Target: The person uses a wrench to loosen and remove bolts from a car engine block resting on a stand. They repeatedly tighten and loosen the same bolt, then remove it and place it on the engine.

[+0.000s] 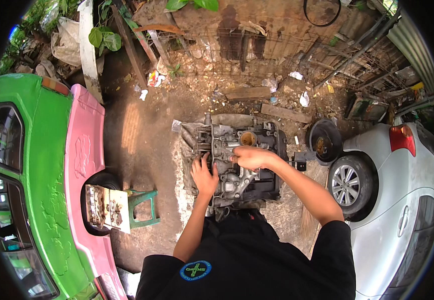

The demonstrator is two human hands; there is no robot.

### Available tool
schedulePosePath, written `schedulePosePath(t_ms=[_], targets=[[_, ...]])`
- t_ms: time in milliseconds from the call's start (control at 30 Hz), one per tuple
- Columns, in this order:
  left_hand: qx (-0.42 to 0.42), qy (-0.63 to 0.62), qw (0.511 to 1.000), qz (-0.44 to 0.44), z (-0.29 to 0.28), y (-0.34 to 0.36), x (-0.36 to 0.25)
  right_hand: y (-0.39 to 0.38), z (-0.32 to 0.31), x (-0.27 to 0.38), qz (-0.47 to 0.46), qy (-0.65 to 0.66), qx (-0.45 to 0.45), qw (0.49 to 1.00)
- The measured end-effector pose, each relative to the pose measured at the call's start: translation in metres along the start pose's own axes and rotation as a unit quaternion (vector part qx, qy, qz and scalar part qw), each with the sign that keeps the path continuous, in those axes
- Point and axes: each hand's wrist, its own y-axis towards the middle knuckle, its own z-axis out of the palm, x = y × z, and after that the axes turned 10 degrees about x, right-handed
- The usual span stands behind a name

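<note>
A greasy metal engine [232, 192] sits on the ground in front of me, with several fittings, a bracket casting and an opening with a brownish inside on its top. My left hand [203, 177] rests on the engine's left side, fingers apart and bent over its metal parts. My right hand [249, 157] is closed near the middle of the engine top, just below the round opening [248, 138]; what its fingers grip is hidden under them.
A green and pink vehicle [44, 150] stands left, beside a green stool [142, 214] with a board of metal parts [117, 210]. A silver car [387, 165] and black basin [322, 132] are right. Wooden planks [284, 113], litter and wire mesh [277, 45] lie beyond the engine.
</note>
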Motion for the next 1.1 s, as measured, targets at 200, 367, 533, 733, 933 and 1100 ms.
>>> schedulePosePath(t_ms=[200,367,533,733,933,1100], targets=[[0.004,-0.003,1.000,0.001,-0.001,-0.001,0.001,-0.032,0.017,-0.020,-0.105,0.149,-0.085,0.980],[0.016,-0.023,1.000,-0.003,-0.006,0.000,-0.002,-0.034,0.071,-0.071,-0.137,0.316,-0.140,0.928],[-0.024,0.026,0.999,0.016,-0.024,-0.010,-0.022,-0.029,0.113,-0.094,-0.159,0.402,-0.190,0.882],[0.162,-0.210,0.961,0.083,-0.041,-0.015,-0.048,-0.003,0.144,-0.073,-0.212,0.389,-0.181,0.878],[0.311,-0.494,0.806,-0.101,-0.056,-0.004,-0.032,0.021,0.166,-0.039,-0.190,0.333,-0.208,0.900],[0.286,-0.568,0.766,-0.091,-0.068,0.008,-0.016,0.032,0.176,-0.020,-0.158,0.335,-0.229,0.900]])
